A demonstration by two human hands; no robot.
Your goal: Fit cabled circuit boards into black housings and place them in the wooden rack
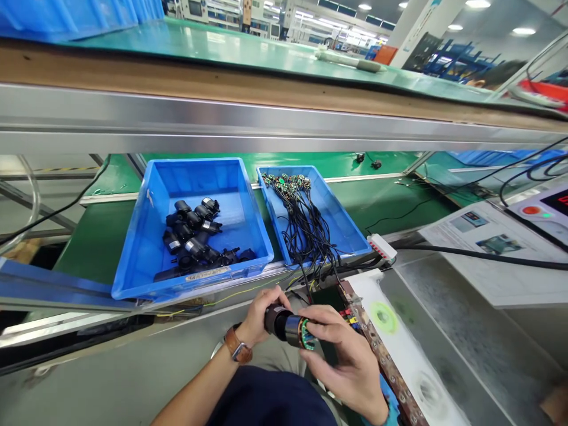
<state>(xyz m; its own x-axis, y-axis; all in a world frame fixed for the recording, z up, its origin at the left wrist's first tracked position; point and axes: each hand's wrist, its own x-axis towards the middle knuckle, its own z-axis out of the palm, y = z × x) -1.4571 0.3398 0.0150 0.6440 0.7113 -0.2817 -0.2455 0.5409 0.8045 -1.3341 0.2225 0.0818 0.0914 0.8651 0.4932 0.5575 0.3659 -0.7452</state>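
Note:
Near the bottom middle, my left hand is wrapped round the dark rear end of a black cylindrical part. The part lies roughly level, and its right end shows a green ring-shaped circuit board. My right hand has its thumb and fingers closed on that board end. A brown-strapped watch is on my left wrist. Behind my hands, a blue bin holds several black cylindrical parts. Right of it, a shallower blue tray holds green circuit boards with black cables.
A metal shelf beam crosses above the bins. At the right are a white plate, a brown riveted strip, a printed sheet and a device with a red button. A white-and-red connector block sits beside the tray.

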